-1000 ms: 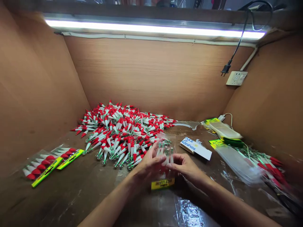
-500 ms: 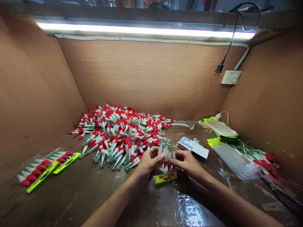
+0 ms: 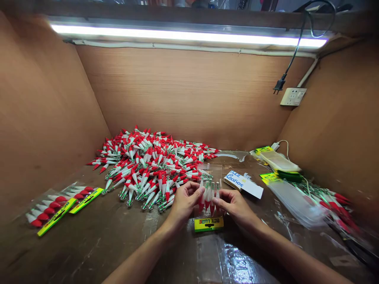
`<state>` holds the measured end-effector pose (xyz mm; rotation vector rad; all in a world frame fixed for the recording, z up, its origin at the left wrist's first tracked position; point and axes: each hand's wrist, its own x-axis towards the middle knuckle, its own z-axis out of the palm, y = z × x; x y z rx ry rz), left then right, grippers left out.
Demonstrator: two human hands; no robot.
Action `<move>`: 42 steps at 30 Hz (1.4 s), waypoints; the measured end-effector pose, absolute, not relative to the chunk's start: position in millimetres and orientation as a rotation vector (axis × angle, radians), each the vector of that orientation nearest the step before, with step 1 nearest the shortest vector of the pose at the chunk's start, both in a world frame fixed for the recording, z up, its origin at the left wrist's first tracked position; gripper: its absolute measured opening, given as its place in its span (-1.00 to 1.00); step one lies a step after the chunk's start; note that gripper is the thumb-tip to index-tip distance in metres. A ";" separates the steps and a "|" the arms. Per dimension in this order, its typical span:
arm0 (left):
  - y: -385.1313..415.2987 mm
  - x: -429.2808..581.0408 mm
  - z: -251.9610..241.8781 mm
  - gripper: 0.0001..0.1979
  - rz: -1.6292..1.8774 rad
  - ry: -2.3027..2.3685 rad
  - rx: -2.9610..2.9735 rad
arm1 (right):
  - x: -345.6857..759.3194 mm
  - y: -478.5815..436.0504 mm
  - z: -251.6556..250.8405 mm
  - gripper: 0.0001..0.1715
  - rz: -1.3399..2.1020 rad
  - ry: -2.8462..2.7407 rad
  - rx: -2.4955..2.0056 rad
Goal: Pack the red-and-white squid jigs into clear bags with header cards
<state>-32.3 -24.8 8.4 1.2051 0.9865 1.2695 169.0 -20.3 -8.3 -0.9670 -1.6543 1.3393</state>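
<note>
Between my two hands is a clear plastic bag [image 3: 211, 171] with a yellow header [image 3: 209, 225], its header end toward me. Several red-and-white fishing lures [image 3: 212, 193] with green hooked ends lie side by side at the bag, red tips toward the header. My left hand [image 3: 186, 200] pinches the left edge of the bag and lures, thumb on top. On the right edge, my right hand [image 3: 237, 203] is closed the same way. Whether every lure is fully inside the bag is hard to see.
A large heap of loose lures [image 3: 148, 161] lies behind and left. Filled packs [image 3: 53, 209] rest at the left. To the right are a labelled white box [image 3: 243, 184], flat bags [image 3: 296, 199], more lures [image 3: 340, 209] and dark scissors-like handles [image 3: 359, 248]. A plug [image 3: 279, 85] hangs above.
The lures between my hands have become more evenly spread in a row, and more of the clear bag shows beyond them. The whole view has shifted slightly.
</note>
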 end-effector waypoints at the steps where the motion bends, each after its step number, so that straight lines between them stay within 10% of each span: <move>1: -23.6 -33.6 6.2 -0.60 1.278 1.006 1.250 | 169.2 -20.5 -8.3 -0.55 1.344 -1.657 -0.966; 17: -22.3 -37.9 4.6 -0.74 1.372 1.031 1.351 | 169.8 -24.1 -6.1 -0.51 1.297 -1.787 -1.041; 25: -22.7 -40.7 4.0 -0.77 1.196 1.103 1.507 | 194.5 -23.8 32.8 -0.72 0.423 -1.800 -1.160; 42: -25.7 -40.0 -0.1 -0.70 0.817 1.040 1.575 | 211.7 -14.5 26.3 -0.73 0.780 -2.327 -1.005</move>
